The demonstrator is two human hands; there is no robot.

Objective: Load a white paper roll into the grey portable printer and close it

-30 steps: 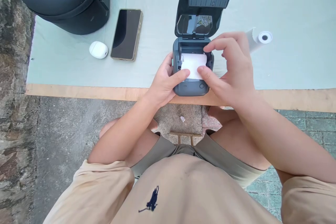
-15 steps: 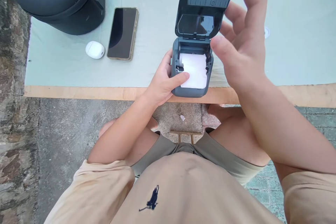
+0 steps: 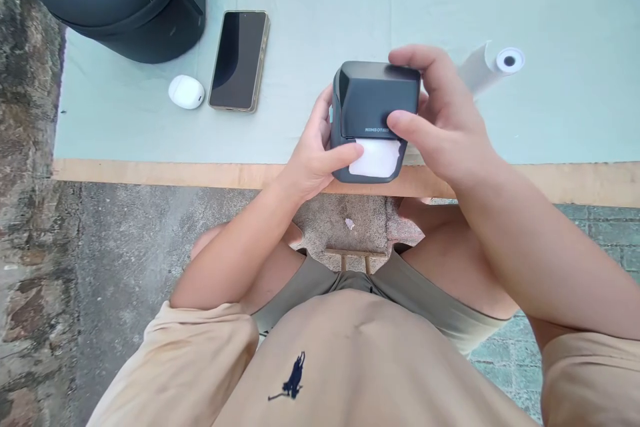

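A dark grey label printer (image 3: 370,100) marked NIIMBOT is held above the table's front edge, its lid down. White paper (image 3: 375,159) sticks out below the lid toward me. My left hand (image 3: 320,153) grips the printer's left side, its thumb pressed on the paper. On the other side my right hand (image 3: 445,113) is closed around the lid's right edge, thumb on top and index finger at the far corner; its other fingers are partly hidden. Beyond that hand lies a white paper roll (image 3: 510,61) with a loose end.
On the pale green cloth (image 3: 320,0) of the table stand a black zippered case (image 3: 125,0), a smartphone (image 3: 239,60) and a white earbud case (image 3: 186,92). The wooden table edge (image 3: 200,175) runs in front of me. A paper scrap (image 3: 349,223) lies on the ground.
The printer's lid has swung down toward me over the paper compartment. My right hand has come down and left with it. The white roll at the right now shows more.
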